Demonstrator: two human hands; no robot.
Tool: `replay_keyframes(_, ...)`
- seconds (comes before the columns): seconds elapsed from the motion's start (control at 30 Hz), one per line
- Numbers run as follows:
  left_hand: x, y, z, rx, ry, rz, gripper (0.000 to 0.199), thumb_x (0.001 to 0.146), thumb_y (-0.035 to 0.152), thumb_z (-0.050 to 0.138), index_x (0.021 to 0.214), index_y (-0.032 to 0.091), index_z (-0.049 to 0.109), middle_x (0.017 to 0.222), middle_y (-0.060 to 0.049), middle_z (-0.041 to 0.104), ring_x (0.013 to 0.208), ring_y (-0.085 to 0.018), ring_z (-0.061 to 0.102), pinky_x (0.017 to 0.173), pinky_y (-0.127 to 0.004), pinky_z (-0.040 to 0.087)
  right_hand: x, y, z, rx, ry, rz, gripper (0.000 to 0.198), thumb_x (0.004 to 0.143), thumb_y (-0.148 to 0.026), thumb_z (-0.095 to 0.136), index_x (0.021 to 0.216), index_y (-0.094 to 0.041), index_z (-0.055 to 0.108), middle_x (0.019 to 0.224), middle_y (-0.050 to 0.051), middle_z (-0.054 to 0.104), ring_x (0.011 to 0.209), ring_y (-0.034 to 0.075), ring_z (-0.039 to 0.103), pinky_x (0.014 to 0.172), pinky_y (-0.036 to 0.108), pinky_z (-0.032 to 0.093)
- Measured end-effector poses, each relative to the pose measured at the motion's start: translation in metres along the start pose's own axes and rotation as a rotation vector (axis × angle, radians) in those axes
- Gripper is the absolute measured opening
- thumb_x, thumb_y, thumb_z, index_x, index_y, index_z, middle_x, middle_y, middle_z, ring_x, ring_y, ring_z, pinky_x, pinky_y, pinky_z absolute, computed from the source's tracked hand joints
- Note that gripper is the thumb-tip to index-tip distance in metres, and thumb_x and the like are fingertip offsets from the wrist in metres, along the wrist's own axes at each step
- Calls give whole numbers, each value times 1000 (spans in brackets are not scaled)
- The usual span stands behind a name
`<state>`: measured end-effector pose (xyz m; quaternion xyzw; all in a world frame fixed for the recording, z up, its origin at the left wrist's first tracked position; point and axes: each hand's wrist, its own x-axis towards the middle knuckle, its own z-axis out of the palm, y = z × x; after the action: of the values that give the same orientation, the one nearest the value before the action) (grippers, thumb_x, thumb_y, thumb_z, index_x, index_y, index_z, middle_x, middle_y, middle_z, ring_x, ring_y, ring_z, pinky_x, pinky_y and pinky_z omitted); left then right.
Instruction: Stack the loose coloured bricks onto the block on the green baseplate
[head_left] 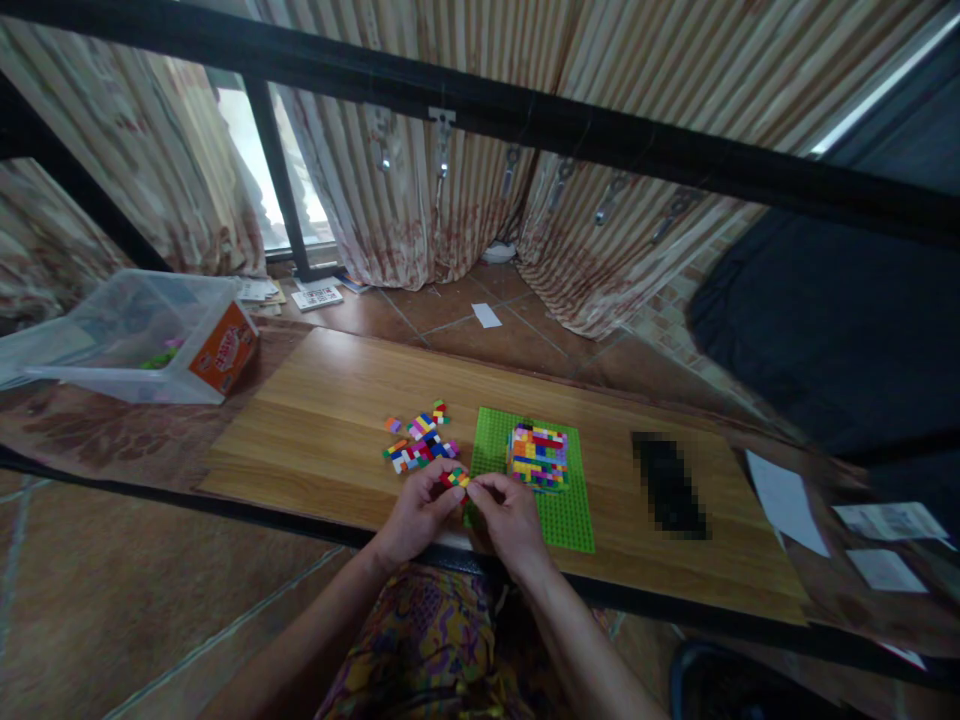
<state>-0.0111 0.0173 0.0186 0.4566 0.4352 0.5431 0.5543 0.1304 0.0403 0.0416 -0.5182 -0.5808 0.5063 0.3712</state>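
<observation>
Centrally, left hand (415,512) and right hand (513,518) pinch small multicoloured brick cluster (455,480) over near side of wooden board (337,380); loose bricks (424,442) just beyond, brick block (538,457) on green baseplate (571,525) to right.

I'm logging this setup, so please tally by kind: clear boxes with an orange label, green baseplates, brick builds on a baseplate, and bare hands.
Clear box: 1
Green baseplate: 1
Brick build: 1
Bare hands, left hand and right hand: 2
Total: 5
Loose bricks are left out: too small and jumbled to count.
</observation>
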Motion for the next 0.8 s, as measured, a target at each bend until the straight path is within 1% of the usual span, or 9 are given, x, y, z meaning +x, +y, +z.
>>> replay_keyframes(0.07,0,1,0,-5,-6,-9,21,80,31,67,93,15,61,79,-1,58,71,-13,51,67,-23,41,-2,-1,0,84,-14,73,21,76,-39,61,69,-20,68,53,-3,58,49,13,50,47,24,38)
replay_keyframes(0.13,0,1,-1,-16,-8,-19,22,80,32,67,94,15,61,79,-1,58,71,-13,51,67,-24,41,-3,-4,-1,120,-22,113,23,75,-42,62,68,-21,68,48,-4,54,45,13,46,44,24,35)
replay_keyframes(0.2,1,0,-2,-24,-13,-24,22,79,32,68,93,15,62,78,-1,59,70,-13,51,67,-24,41,-3,-9,-5,87,5,97,23,74,-42,63,70,-22,70,51,-3,58,47,14,49,47,25,38)
replay_keyframes(0.3,2,-3,-4,-39,-13,-26,22,80,32,68,93,15,62,76,0,58,68,-12,50,66,-23,40,1,-17,-19,-13,75,-2,22,77,-41,62,76,-23,73,66,0,67,62,17,59,60,29,47)
replay_keyframes(0.4,2,-4,-4,-50,-2,-34,22,80,32,67,92,15,62,75,0,59,67,-12,51,65,-23,40,11,-23,-42,-131,163,-150,21,81,-39,60,81,-24,74,82,3,70,80,20,63,75,32,49)
replay_keyframes(0.47,2,-3,-3,-39,7,-43,22,79,32,68,91,15,62,77,-1,59,69,-12,51,65,-24,41,19,-27,-57,-222,214,-222,21,82,-38,59,82,-23,74,88,4,70,85,21,63,78,34,48)
replay_keyframes(0.53,2,-3,-3,-32,8,-52,23,79,32,68,92,14,62,77,-1,60,69,-13,52,66,-24,41,29,-28,-69,-304,245,-262,21,82,-37,59,82,-23,74,89,5,69,86,21,62,79,36,48)
replay_keyframes(0.63,2,-3,-3,-46,2,-55,22,80,32,67,93,14,61,76,-1,59,69,-12,51,64,-24,41,42,-25,-77,-415,270,-293,20,80,-39,61,81,-24,74,90,6,67,87,22,61,81,38,47)
replay_keyframes(0.8,2,-4,-3,-74,1,-80,22,79,31,68,93,15,61,76,-1,59,68,-12,51,63,-23,40,58,-13,-74,-580,256,-347,17,78,-39,64,75,-27,75,99,6,63,96,24,56,90,42,42)
